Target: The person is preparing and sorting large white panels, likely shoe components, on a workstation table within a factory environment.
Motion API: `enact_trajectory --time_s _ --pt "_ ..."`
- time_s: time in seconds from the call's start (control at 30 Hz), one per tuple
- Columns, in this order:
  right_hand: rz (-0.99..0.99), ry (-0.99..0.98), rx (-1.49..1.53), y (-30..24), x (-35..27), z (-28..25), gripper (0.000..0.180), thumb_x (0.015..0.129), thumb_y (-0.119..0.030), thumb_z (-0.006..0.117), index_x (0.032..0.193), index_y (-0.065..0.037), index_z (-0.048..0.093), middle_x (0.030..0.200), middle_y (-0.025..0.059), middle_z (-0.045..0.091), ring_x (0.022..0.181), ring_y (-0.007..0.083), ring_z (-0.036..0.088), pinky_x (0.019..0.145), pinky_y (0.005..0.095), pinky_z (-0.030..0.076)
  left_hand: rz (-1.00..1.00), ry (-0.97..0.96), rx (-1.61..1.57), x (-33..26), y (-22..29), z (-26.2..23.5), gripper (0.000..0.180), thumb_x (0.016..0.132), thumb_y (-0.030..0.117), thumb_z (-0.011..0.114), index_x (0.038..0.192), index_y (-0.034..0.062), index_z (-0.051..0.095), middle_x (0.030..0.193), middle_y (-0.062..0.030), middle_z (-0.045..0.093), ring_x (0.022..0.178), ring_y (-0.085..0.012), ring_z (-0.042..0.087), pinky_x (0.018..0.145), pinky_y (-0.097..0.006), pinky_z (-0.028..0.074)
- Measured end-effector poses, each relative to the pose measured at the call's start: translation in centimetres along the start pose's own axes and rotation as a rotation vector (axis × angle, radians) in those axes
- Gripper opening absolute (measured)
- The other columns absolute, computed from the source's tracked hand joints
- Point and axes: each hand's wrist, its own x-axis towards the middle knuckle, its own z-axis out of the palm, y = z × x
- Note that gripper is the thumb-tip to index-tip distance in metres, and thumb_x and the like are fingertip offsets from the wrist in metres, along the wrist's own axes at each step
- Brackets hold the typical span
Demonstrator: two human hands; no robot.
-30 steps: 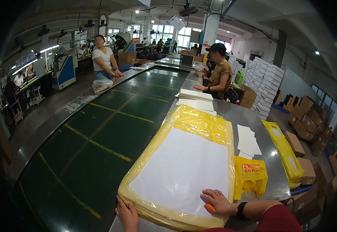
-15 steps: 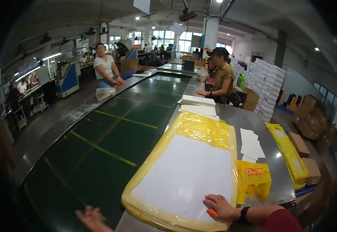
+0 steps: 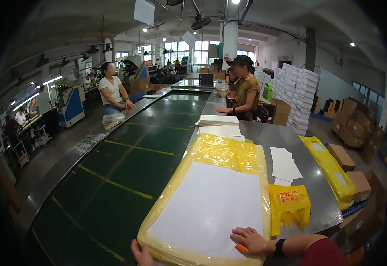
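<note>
A large flat package in clear yellow plastic (image 3: 227,147), with a broad white sheet (image 3: 208,208) showing through it, lies along the near table edge. My right hand (image 3: 249,240) rests palm down on its near right part, fingers laid on the surface. Something small and orange (image 3: 242,249) shows at the thumb; whether it is a thumb cover or a separate piece is unclear. At the package's near left corner is my left hand (image 3: 142,254), thumb and fingers apart, partly cut off by the lower edge. It seems to touch the plastic.
A green conveyor belt (image 3: 113,186) runs along the left. Right of the package lie a yellow plastic bag (image 3: 289,204), white card pieces (image 3: 284,164) and a long yellow package (image 3: 331,173). White stacks (image 3: 220,126) sit beyond. Two people stand at the far table sides.
My left hand has moved right, from over the belt to the package's near left corner. My right hand stays on the package. The view has shifted slightly.
</note>
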Motion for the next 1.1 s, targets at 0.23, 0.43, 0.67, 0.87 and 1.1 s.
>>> enact_trajectory --time_s 0.23,0.43,0.67,0.87,1.1 --pt "0.031 -0.049 -0.019 -0.4 0.0 -0.5 0.051 0.096 -0.038 0.034 0.136 -0.007 0.037 0.143 0.0191 0.032 0.136 0.0339 0.024 0.11 0.0465 0.018 0.309 -0.162 0.758 -0.6 0.0 0.1 0.065 0.089 0.034 0.058 0.136 -0.0041 0.032 0.131 -0.0313 0.04 0.121 -0.0456 0.039 0.103 -0.047 0.032" --pt "0.026 -0.026 -0.029 -0.6 0.0 -0.5 0.049 0.095 -0.036 0.036 0.135 -0.007 0.037 0.141 0.0183 0.034 0.134 0.0341 0.026 0.109 0.0459 0.02 0.316 -0.126 0.663 0.6 -2.6 -0.6 0.059 0.084 0.022 0.059 0.132 -0.0034 0.036 0.125 -0.0253 0.044 0.115 -0.0395 0.044 0.099 -0.044 0.034" --pt "0.018 -0.003 -0.039 -1.0 0.4 -0.7 0.049 0.092 -0.033 0.043 0.134 -0.007 0.039 0.138 0.018 0.036 0.131 0.0335 0.03 0.107 0.0451 0.023 0.364 -0.116 0.665 0.9 -2.5 -0.5 0.059 0.083 0.024 0.059 0.13 -0.0045 0.036 0.124 -0.0282 0.045 0.113 -0.043 0.045 0.097 -0.047 0.036" --pt "-0.032 0.08 -0.067 -1.2 0.6 -0.6 0.048 0.089 -0.029 0.05 0.131 -0.006 0.043 0.134 0.0169 0.042 0.127 0.0324 0.037 0.104 0.0436 0.028 0.363 -0.104 0.685 1.2 -3.1 -0.8 0.06 0.083 0.024 0.057 0.132 -0.0039 0.035 0.126 -0.0283 0.045 0.114 -0.0431 0.045 0.098 -0.047 0.036" --pt "-0.022 0.093 -0.071 -0.9 -0.3 -0.9 0.048 0.089 -0.029 0.05 0.131 -0.006 0.044 0.134 0.0169 0.042 0.128 0.0322 0.036 0.105 0.0437 0.027 0.4 -0.088 0.74 0.4 -3.1 -0.3 0.061 0.084 0.026 0.056 0.133 -0.0039 0.035 0.126 -0.028 0.046 0.112 -0.0431 0.048 0.096 -0.047 0.038"
